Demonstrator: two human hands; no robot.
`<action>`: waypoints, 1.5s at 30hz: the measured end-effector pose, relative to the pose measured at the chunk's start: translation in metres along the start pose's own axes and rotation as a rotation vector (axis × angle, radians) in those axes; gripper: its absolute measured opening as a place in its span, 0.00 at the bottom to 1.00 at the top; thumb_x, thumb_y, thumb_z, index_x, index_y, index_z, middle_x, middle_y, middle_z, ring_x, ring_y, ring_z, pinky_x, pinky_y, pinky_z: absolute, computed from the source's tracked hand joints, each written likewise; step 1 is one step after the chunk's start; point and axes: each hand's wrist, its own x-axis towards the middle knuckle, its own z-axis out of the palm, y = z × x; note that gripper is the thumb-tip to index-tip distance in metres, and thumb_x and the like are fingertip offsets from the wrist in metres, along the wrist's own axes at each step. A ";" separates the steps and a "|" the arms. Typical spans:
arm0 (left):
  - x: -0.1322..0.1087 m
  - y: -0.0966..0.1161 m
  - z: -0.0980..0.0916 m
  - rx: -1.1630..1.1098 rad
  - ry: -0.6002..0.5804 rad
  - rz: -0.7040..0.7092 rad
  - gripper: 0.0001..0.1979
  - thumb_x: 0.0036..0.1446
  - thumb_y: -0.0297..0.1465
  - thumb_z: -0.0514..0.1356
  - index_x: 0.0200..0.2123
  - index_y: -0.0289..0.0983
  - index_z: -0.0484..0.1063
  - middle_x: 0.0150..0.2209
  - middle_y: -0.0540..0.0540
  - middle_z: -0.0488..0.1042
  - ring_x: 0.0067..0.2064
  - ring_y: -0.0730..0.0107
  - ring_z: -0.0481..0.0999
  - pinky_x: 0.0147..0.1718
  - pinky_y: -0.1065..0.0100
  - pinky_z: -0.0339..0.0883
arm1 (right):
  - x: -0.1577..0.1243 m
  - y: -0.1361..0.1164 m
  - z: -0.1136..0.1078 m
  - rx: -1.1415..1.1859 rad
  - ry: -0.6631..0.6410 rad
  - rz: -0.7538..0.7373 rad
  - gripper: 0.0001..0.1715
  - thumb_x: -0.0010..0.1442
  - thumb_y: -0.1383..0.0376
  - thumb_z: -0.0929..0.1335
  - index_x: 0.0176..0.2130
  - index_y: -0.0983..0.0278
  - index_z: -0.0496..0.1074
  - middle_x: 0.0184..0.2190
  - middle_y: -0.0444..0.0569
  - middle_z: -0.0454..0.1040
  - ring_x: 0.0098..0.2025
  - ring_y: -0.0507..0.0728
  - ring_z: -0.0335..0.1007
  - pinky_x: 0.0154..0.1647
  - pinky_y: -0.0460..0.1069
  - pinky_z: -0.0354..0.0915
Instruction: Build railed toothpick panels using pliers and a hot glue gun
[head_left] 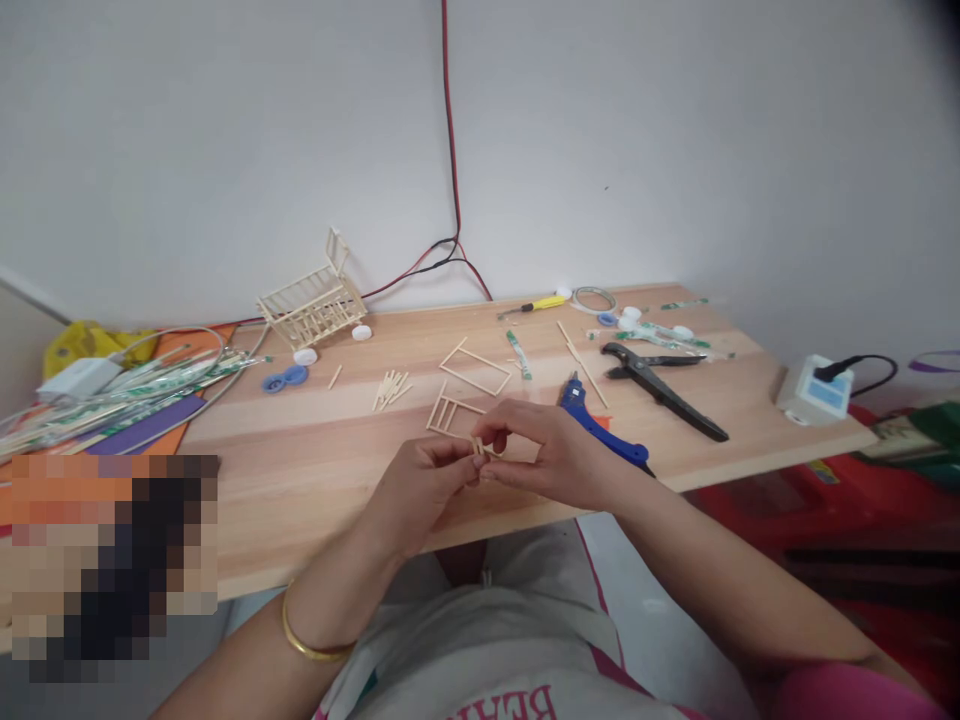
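Note:
Just above the front edge of the table, my left hand [427, 485] and my right hand [544, 455] meet fingertip to fingertip. Both pinch short wooden sticks [478, 447]; the fingers hide how these are joined. Right behind them lies a small stick frame with crossbars [450, 412], and farther back a plainer stick frame [480, 368]. To their left is a loose pile of cut sticks [390, 388]. A blue glue gun [589, 415] lies beside my right wrist, partly covered by that arm.
A stick-built cart [313, 310] with white cap wheels stands at the back left, near blue caps [285, 378]. Wrapped skewers [150, 390] cover the left side. Cutting pliers [664, 385], a yellow-handled screwdriver [544, 304] and a power adapter [814, 390] lie to the right.

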 end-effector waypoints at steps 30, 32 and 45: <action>-0.002 -0.006 0.001 -0.014 -0.004 0.027 0.09 0.46 0.34 0.64 0.22 0.34 0.74 0.23 0.51 0.69 0.28 0.73 0.65 0.30 0.71 0.56 | -0.004 -0.003 0.005 -0.010 -0.070 0.036 0.13 0.54 0.68 0.71 0.40 0.62 0.67 0.38 0.47 0.70 0.40 0.54 0.66 0.41 0.48 0.63; -0.003 -0.008 -0.001 0.049 -0.010 0.046 0.08 0.47 0.34 0.63 0.24 0.35 0.75 0.23 0.51 0.70 0.29 0.72 0.66 0.31 0.71 0.56 | -0.006 -0.001 0.006 0.000 -0.062 0.040 0.13 0.53 0.68 0.71 0.40 0.62 0.67 0.38 0.47 0.69 0.40 0.54 0.66 0.41 0.49 0.63; -0.009 0.001 -0.005 0.849 0.014 0.540 0.11 0.60 0.27 0.52 0.33 0.36 0.75 0.32 0.43 0.75 0.37 0.64 0.72 0.37 0.66 0.63 | -0.005 -0.009 0.006 0.072 0.066 0.095 0.03 0.58 0.68 0.66 0.35 0.63 0.71 0.31 0.45 0.73 0.34 0.51 0.68 0.36 0.47 0.64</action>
